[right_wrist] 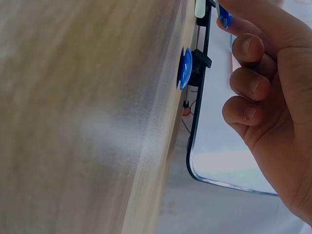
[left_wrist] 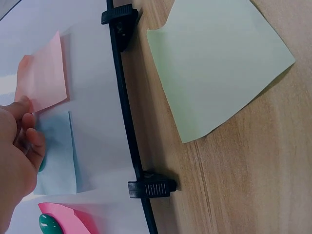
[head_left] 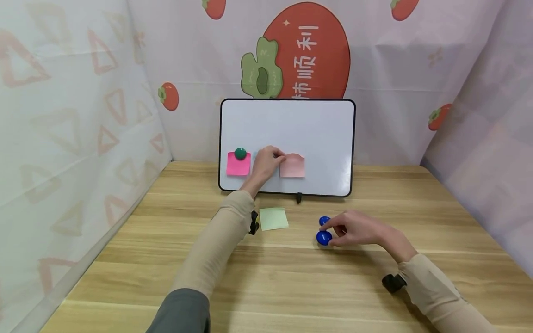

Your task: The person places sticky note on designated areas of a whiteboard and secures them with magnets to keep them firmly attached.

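On the whiteboard (head_left: 329,134), my left hand (head_left: 265,164) pinches the left edge of a light pink sticky note (head_left: 293,167) between thumb and finger. Behind that hand is a light blue sticky note (left_wrist: 59,151), with a green magnet on it mostly hidden by the fingers. A bright pink sticky note (head_left: 238,167) hangs at the left under another green magnet (head_left: 240,153). Over the table, my right hand (head_left: 359,227) holds a round blue magnet (head_left: 323,238) by thumb and index finger, its other fingers curled. A second blue magnet (head_left: 325,220) lies just behind it.
A pale green sticky note (head_left: 273,218) lies on the wooden table (head_left: 291,286) in front of the board, one edge curling up. Black clips (left_wrist: 152,187) hold the board's lower edge. Printed cloth (head_left: 200,125) encloses the table at the back and sides.
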Demonstrator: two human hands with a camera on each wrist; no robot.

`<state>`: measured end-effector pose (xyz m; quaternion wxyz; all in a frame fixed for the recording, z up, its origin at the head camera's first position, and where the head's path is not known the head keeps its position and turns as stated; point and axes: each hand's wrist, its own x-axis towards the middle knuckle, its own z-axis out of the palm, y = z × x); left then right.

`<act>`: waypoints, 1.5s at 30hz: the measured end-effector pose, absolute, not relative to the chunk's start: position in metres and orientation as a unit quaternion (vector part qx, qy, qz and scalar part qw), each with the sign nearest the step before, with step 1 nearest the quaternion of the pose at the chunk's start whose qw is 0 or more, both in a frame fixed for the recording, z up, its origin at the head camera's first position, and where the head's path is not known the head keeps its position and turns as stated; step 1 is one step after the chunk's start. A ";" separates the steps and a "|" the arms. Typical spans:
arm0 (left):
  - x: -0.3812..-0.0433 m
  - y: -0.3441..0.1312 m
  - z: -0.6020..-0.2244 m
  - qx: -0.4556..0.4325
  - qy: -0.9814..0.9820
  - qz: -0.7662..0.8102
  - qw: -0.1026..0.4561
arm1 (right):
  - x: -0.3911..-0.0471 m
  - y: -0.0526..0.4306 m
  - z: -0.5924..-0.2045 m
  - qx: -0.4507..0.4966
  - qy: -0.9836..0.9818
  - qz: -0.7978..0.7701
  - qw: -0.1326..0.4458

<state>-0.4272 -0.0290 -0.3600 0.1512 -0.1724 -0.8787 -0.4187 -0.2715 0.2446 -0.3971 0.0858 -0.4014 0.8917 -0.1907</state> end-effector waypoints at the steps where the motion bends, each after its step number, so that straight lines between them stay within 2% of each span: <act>1: -0.428 -0.029 -0.360 -0.172 -0.880 -0.415 0.155 | -0.272 0.244 -0.397 -0.401 0.892 -0.190 0.085; 5: -0.428 -0.027 -0.360 -0.171 -0.886 -0.399 0.165 | -0.273 0.242 -0.394 -0.408 0.891 -0.186 0.066; 12: -0.427 -0.028 -0.360 -0.175 -0.885 -0.396 0.173 | -0.281 0.235 -0.389 -0.437 0.881 -0.181 -0.018; 17: -0.427 -0.028 -0.362 -0.178 -0.884 -0.393 0.180 | -0.290 0.229 -0.381 -0.431 0.885 -0.170 -0.039; 21: -0.428 -0.027 -0.363 -0.180 -0.886 -0.385 0.187 | -0.297 0.227 -0.376 -0.432 0.885 -0.159 -0.078; 36: -0.430 -0.023 -0.364 -0.168 -0.883 -0.392 0.194 | -0.339 0.214 -0.367 -0.437 0.855 -0.126 -0.249; 45: -0.428 -0.021 -0.364 -0.159 -0.884 -0.398 0.185 | -0.365 0.204 -0.363 -0.421 0.846 -0.096 -0.313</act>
